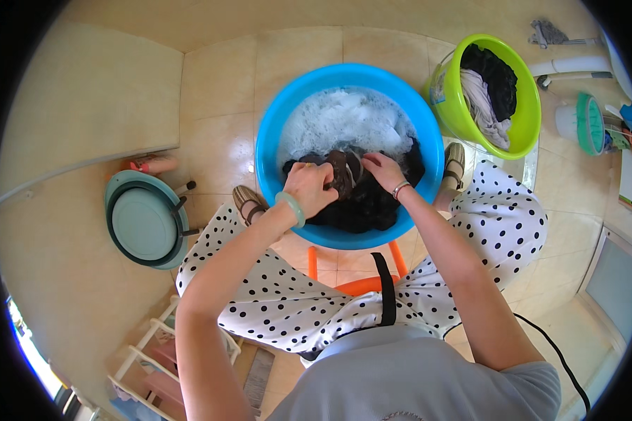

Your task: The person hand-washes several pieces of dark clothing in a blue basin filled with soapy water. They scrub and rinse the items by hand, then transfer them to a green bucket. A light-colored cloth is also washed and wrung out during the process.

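Observation:
A round blue basin stands between my feet, with white suds filling its far half. Wet black clothes are heaped in the near half. My left hand, with a pale green bangle on its wrist, is closed on a dark brown piece of cloth at the middle of the heap. Just to its right, my right hand has its fingers bent down onto the dark cloth beside the brown piece. Its fingertips are partly hidden, so its hold cannot be made out.
Right of the basin stands a lime green bucket with black and pale grey clothes inside. A teal collapsible basin is by the left wall. Below me is an orange stool. A white rack stands lower left; a green-lined bin far right.

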Demonstrator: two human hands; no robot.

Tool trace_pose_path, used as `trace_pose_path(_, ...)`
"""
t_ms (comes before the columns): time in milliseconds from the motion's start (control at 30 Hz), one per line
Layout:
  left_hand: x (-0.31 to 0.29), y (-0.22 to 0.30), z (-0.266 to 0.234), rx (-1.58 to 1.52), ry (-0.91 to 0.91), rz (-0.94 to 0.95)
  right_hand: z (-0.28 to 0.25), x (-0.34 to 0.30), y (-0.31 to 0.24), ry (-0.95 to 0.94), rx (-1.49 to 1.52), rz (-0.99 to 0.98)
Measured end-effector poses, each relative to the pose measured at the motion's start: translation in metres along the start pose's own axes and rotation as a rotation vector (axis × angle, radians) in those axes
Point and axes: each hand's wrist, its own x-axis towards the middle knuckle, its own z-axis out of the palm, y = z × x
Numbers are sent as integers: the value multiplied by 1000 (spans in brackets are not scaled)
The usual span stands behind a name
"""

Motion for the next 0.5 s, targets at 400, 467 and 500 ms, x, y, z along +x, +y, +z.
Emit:
trace_pose_path(400, -48, 114, -112, -689, 206, 197, -44, -26, -94, 93, 191, -314)
trace_pose_path(467, -53, 121, -127, -744, 178, 206, -64, -36, -116, 120, 232, -369)
trace_pose_path(500, -56, 122, -132, -762, 174, 215, -76, -44, -135, 49, 451, -297)
